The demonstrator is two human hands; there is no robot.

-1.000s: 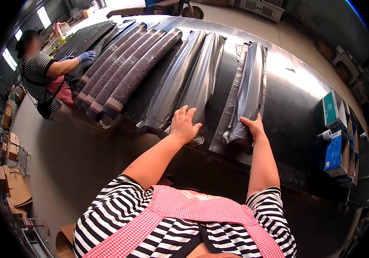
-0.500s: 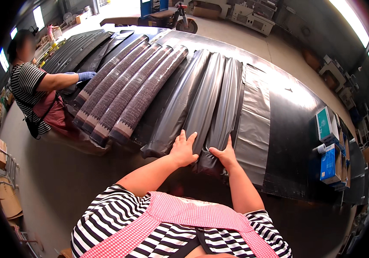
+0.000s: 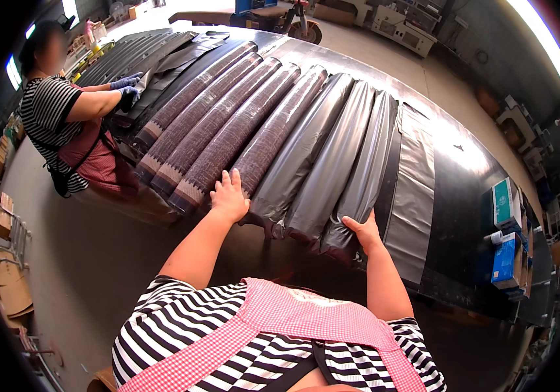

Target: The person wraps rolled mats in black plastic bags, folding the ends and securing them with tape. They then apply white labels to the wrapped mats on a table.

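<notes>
Blue-green boxes (image 3: 506,204) at table's right edge

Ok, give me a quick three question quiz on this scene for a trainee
1. True or false: the left hand rests flat on the near end of a long brown woven roll.
2. How many long rolls wrapped in grey plastic film lie on the black table? A two, B three, C five.
3. What does the right hand grip?

Key: 1 true. 2 B. 3 The near end of the rightmost grey-wrapped roll, beside a flat empty grey plastic sleeve.
</notes>
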